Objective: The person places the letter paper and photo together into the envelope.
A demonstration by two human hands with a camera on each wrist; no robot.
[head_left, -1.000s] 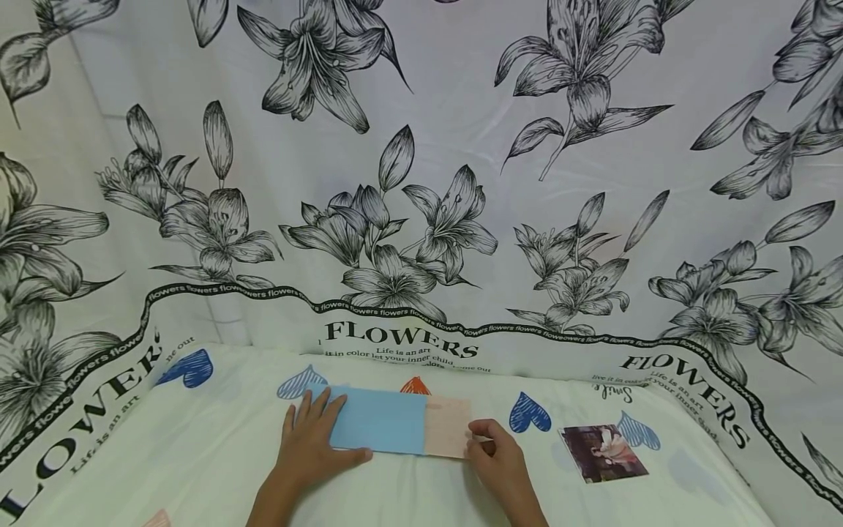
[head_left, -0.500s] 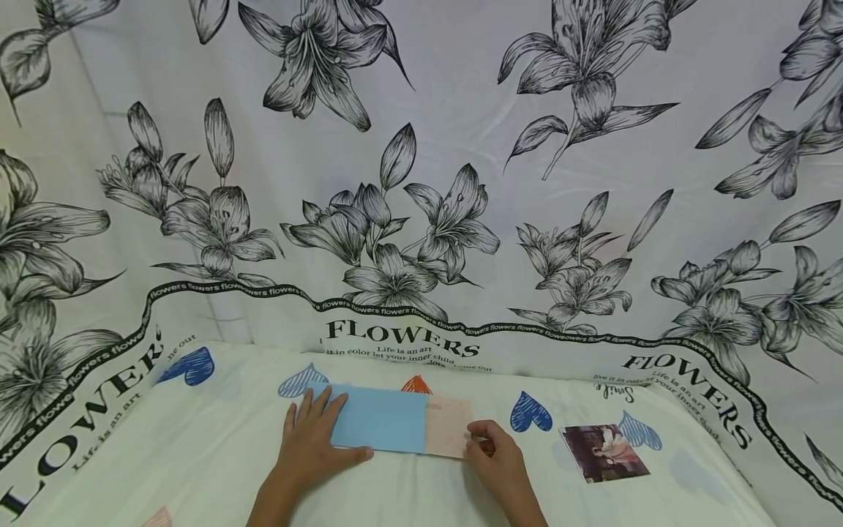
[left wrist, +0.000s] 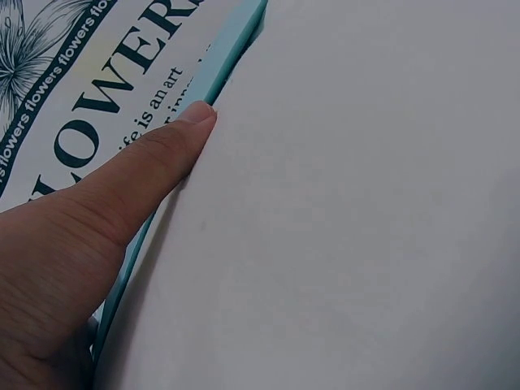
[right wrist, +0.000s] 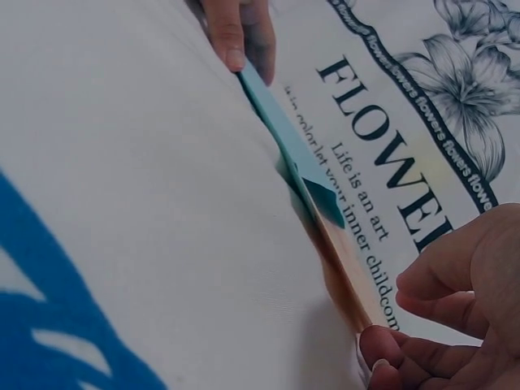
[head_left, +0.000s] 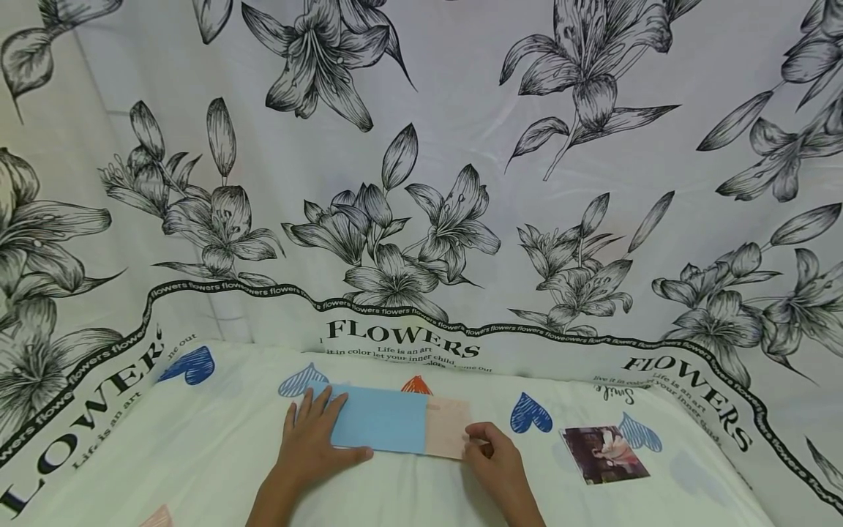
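Observation:
A light blue envelope (head_left: 385, 421) lies flat on the white cloth, and a pale pink sheet of paper (head_left: 448, 428) sticks out of its right end. Fingers spread, my left hand (head_left: 312, 439) rests on the envelope's left part, its thumb along the near edge. In the left wrist view that thumb (left wrist: 154, 162) presses the edge. My right hand (head_left: 497, 461) pinches the outer end of the pink sheet between thumb and fingers. From the right wrist view, the envelope's mouth (right wrist: 322, 199) gapes in dark teal around the sheet. The sheet's inner part is hidden inside.
A glossy photo card (head_left: 606, 454) lies on the cloth to the right of my right hand. Heart prints, such as a blue heart (head_left: 530, 412), mark the cloth. Behind rises a white curtain (head_left: 454, 132) printed with black flowers and lettering.
My right hand has shifted very slightly left with the pink sheet, so a little less of it shows. The left hand and the envelope stay in place.

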